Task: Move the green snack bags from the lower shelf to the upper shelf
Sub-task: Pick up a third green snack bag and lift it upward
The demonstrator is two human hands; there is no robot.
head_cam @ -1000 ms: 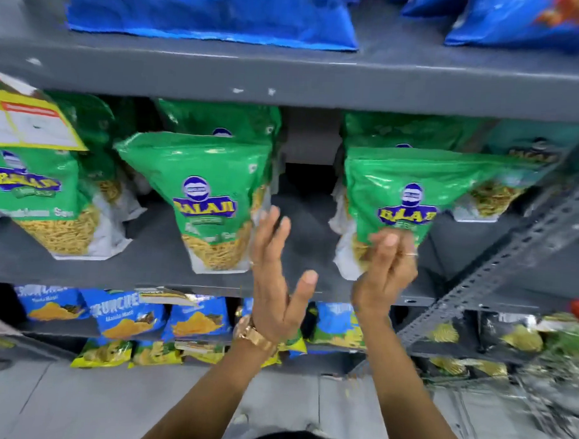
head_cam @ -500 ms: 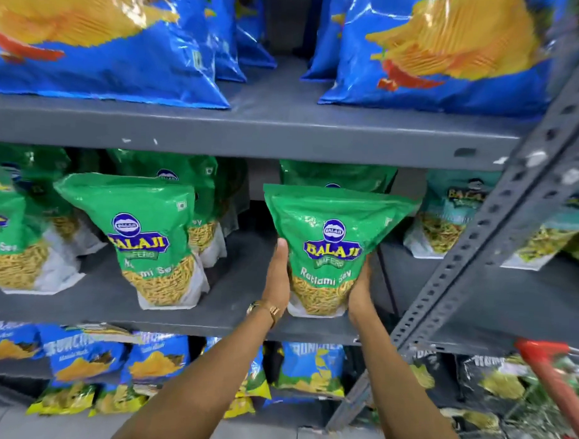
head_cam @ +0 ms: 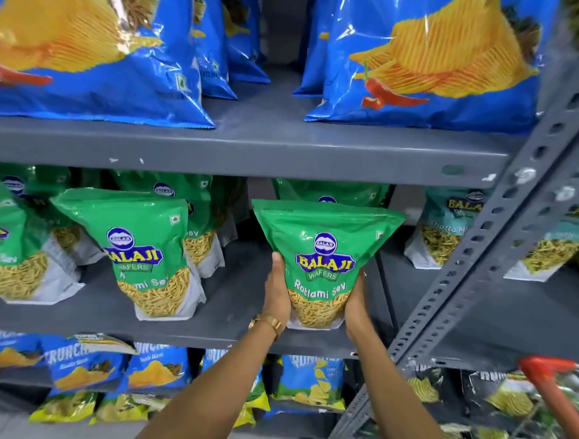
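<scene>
A green Balaji Ratlami Sev bag (head_cam: pixel 324 253) stands upright at the front of the middle grey shelf (head_cam: pixel 238 319). My left hand (head_cam: pixel 275 292) grips its lower left side, and my right hand (head_cam: pixel 356 302) grips its lower right side. Another green bag (head_cam: pixel 142 247) stands to the left, with more green bags (head_cam: pixel 15 242) behind it and at the far left. One green bag (head_cam: pixel 328 192) sits right behind the held one. The upper shelf (head_cam: pixel 251 145) carries large blue chip bags (head_cam: pixel 90 48) with a gap in the middle.
A slotted grey upright (head_cam: pixel 477 258) slants across the right side. Teal snack bags (head_cam: pixel 445 231) sit beyond it. Small blue and yellow bags (head_cam: pixel 151 372) fill the shelf below. A red cart handle (head_cam: pixel 548 376) shows at the lower right.
A second ago my left hand was open in the air and my right hand touched the bag. Both hands now clasp the bag's lower sides, and the view has tilted up and closer.
</scene>
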